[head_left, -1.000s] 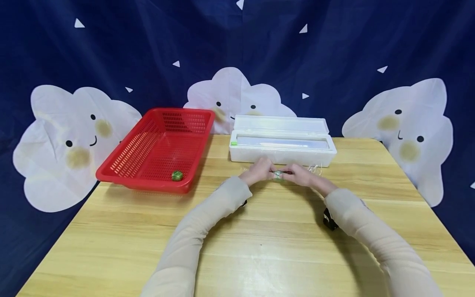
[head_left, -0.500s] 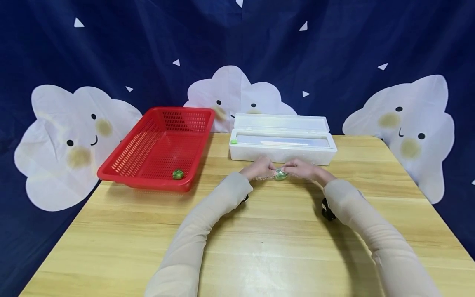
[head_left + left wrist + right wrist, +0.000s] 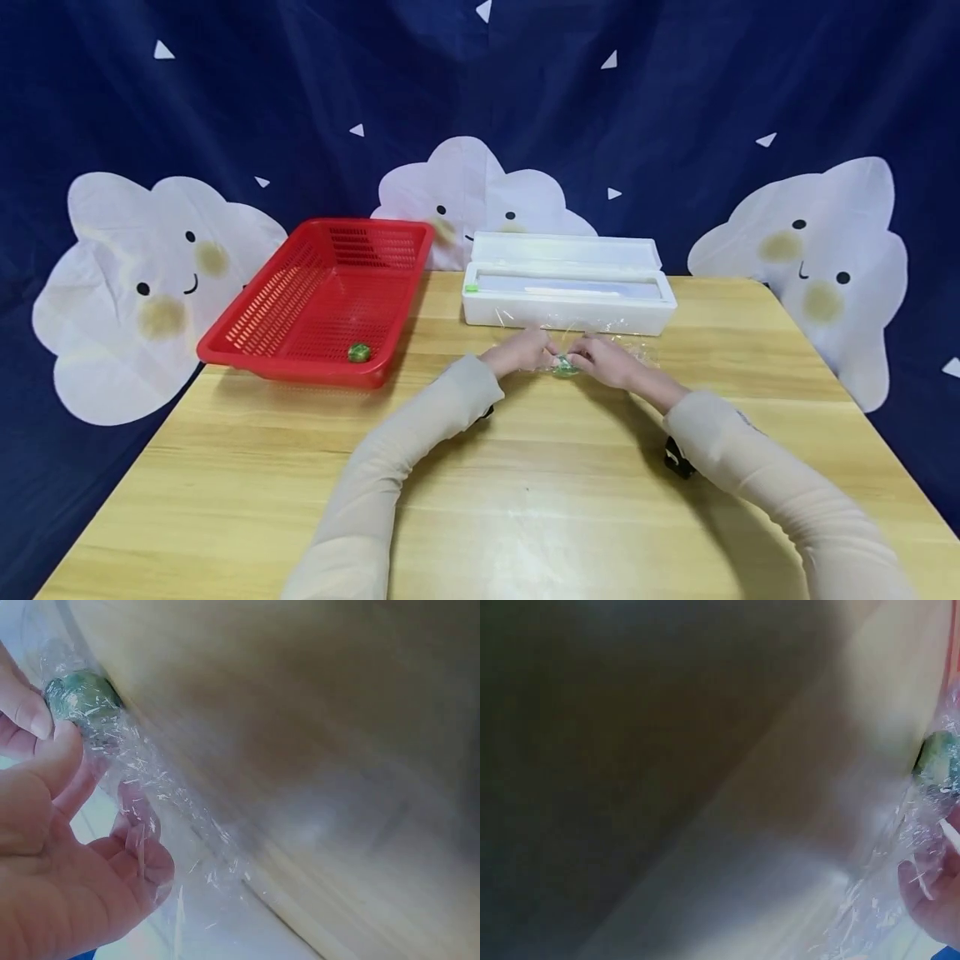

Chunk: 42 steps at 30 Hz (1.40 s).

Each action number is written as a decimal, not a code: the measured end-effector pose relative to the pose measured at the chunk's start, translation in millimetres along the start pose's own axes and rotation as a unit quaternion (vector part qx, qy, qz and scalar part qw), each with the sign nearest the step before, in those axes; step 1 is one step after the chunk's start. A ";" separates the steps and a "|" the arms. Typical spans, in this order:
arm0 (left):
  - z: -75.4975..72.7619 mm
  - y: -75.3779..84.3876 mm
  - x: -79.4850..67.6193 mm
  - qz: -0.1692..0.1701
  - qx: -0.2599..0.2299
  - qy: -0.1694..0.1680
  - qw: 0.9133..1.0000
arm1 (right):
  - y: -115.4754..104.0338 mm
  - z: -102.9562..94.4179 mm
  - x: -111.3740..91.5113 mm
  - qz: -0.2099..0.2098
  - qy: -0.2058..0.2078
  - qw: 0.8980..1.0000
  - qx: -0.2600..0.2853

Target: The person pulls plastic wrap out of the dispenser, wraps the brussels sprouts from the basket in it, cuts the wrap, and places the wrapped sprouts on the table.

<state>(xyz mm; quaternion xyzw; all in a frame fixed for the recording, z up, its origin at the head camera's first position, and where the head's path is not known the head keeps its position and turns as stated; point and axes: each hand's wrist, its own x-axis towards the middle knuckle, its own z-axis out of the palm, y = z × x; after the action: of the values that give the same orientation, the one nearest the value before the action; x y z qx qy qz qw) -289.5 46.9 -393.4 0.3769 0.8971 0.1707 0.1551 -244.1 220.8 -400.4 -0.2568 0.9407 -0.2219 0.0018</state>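
Note:
Between my two hands lies a small round green thing (image 3: 565, 366), low over the table and covered in crinkled clear cling film (image 3: 180, 799). My left hand (image 3: 527, 350) is on its left side; the left wrist view shows the thumb at the green thing (image 3: 82, 697) and the other fingers curled into the film. From the right, my right hand (image 3: 607, 360) pinches the wrapping, its thumb and fingertips close to the left thumb. Loose film spreads out beyond both hands. In the right wrist view, the right hand (image 3: 939, 900) is partly cut off at the edge, with film over its fingers.
A long white cling film box (image 3: 570, 315) with its lid raised stands just behind my hands. To the left is a red plastic basket (image 3: 300, 367), holding a similar green wrapped piece (image 3: 358, 352). The wooden table (image 3: 525, 500) stretches in front, and a dark blue cloud-patterned curtain (image 3: 660, 108) hangs behind.
Both hands have worked at the film around the green thing and come slightly nearer me. The right forearm has shifted a little right, and more loose film shows behind the hands.

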 end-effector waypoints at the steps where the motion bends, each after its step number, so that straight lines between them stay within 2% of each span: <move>1: 0.1 1.1 -1.2 -0.002 0.012 -0.003 1.000 | -2.5 0.2 -1.3 0.005 0.001 1.000 -0.003; 4: -0.8 4.7 -6.1 -0.004 0.041 -0.026 0.999 | -9.2 0.7 -4.1 0.021 -0.018 1.000 0.006; 8: -1.1 9.1 -13.9 0.003 0.054 -0.069 0.996 | -17.4 1.1 -9.2 0.045 -0.060 0.997 0.025; 10: 0.1 10.1 -17.0 0.000 0.049 -0.069 0.996 | -20.3 1.8 -11.7 0.053 -0.063 0.996 0.031; 12: 1.6 10.3 -19.1 -0.010 0.050 -0.040 0.998 | -20.9 3.1 -13.0 0.057 -0.053 0.996 0.039; 14: 2.8 9.3 -21.5 -0.019 0.052 0.007 0.998 | -20.5 4.9 -11.8 0.062 -0.039 0.996 0.050; 16: 3.6 9.7 -23.6 -0.009 0.053 0.059 0.997 | -18.6 6.3 -10.2 0.071 -0.031 0.995 0.064; 18: 3.8 12.5 -26.5 0.012 0.056 0.096 0.994 | -15.7 7.3 -8.3 0.077 -0.028 0.994 0.067; 21: 4.6 19.1 -31.5 0.037 0.065 0.115 0.991 | -11.1 7.6 -6.1 0.087 -0.034 0.993 0.074; 24: 5.9 25.0 -35.7 0.033 0.082 0.104 0.991 | -7.2 7.5 -4.6 0.098 -0.034 0.991 0.081; 26: 7.2 26.2 -37.0 0.022 0.095 0.090 0.991 | -6.1 7.8 -4.2 0.099 -0.019 0.992 0.070; 30: 8.9 23.4 -34.5 0.004 0.114 0.082 0.990 | -11.4 6.9 -8.0 0.074 0.060 0.995 0.006; 33: 8.5 19.4 -30.6 -0.009 0.091 0.075 0.993 | -20.6 6.1 -14.5 0.048 0.101 0.992 -0.065; 37: 5.1 16.1 -25.5 -0.003 0.076 0.069 0.995 | -30.7 8.0 -21.1 0.034 0.087 0.988 -0.120; 42: 4.2 12.8 -15.6 0.012 0.083 0.065 0.994 | -29.9 11.6 -20.3 0.053 0.073 0.990 -0.106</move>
<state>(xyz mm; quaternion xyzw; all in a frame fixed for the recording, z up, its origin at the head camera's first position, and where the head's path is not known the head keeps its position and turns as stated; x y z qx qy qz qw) -269.4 44.8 -389.4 0.3877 0.9116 0.1216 0.0628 -210.6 202.8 -400.5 -0.1883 0.9687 -0.1387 -0.0827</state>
